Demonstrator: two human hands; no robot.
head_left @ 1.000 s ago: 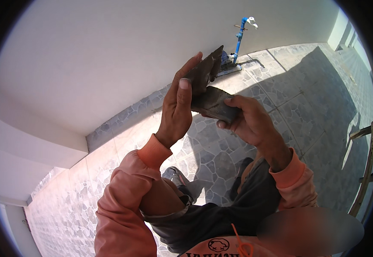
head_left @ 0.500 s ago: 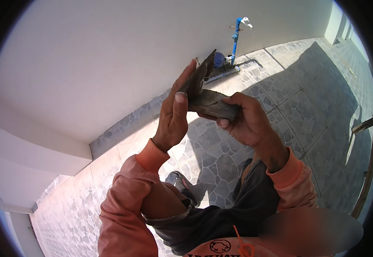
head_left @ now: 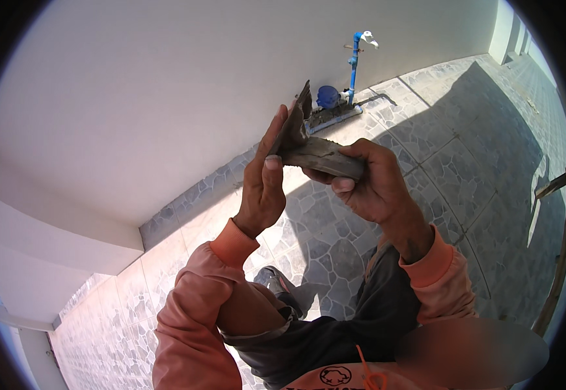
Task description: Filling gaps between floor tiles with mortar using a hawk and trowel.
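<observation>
Held out in front of me is a dusty grey-brown stiff piece (head_left: 322, 156) with a rounded, tube-like body, its surface cracked and its edges rough. My right hand (head_left: 380, 179) grips the tube-like end, thumb on top and fingertips curled underneath. From the other end rises a bent, jagged flap (head_left: 294, 125); I cannot tell whether it is one with the body or a separate part. My left hand (head_left: 263, 179) lies along the flap's outer side, fingers stretched upward and thumb by its lower edge. The left palm is partly hidden.
A blue standpipe with a white tap (head_left: 353, 68) stands by the white wall (head_left: 146, 97), beside a round blue water meter (head_left: 328, 97). Stone-patterned tiles (head_left: 335, 260) cover the floor, part sunlit, part shaded. Wooden bars (head_left: 563, 240) stand at the far right. My shod foot (head_left: 273, 279) is below.
The flap's tip has moved slightly left and down, and my left fingers have come lower with it. The right hand keeps its grip. The whole view has shifted a little.
</observation>
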